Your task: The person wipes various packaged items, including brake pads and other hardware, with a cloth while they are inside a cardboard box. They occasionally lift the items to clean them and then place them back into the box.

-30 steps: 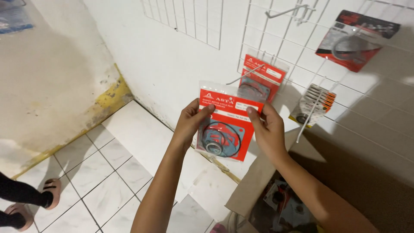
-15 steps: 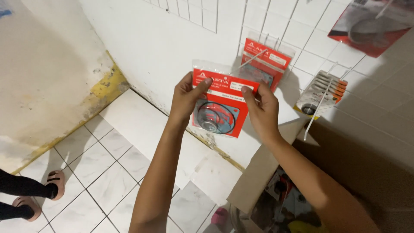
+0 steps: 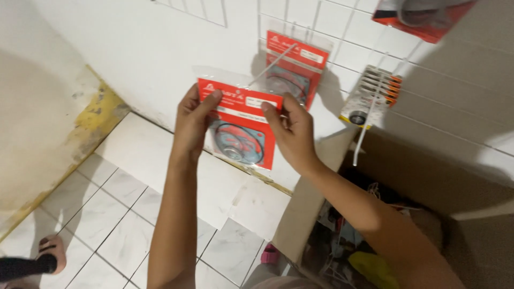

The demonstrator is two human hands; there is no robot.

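Observation:
A flat clear packet with a red header card and round gaskets inside (image 3: 243,140) is held up in front of a white wire grid wall. My left hand (image 3: 194,122) grips its top left corner and my right hand (image 3: 292,131) grips its top right corner. The packet's top edge sits at the tip of a white metal hook (image 3: 270,65) that sticks out from the grid. A second packet of the same kind (image 3: 300,67) hangs on that hook behind it.
A small pack of several orange-tipped parts (image 3: 375,93) hangs on another hook to the right. A larger red packet (image 3: 423,16) hangs top right. An open cardboard box (image 3: 407,176) with mixed goods stands below. A person's foot in a sandal (image 3: 51,254) is at bottom left.
Both hands have raised the packet up and toward the hook. The view has moved closer to the wall and tilted down.

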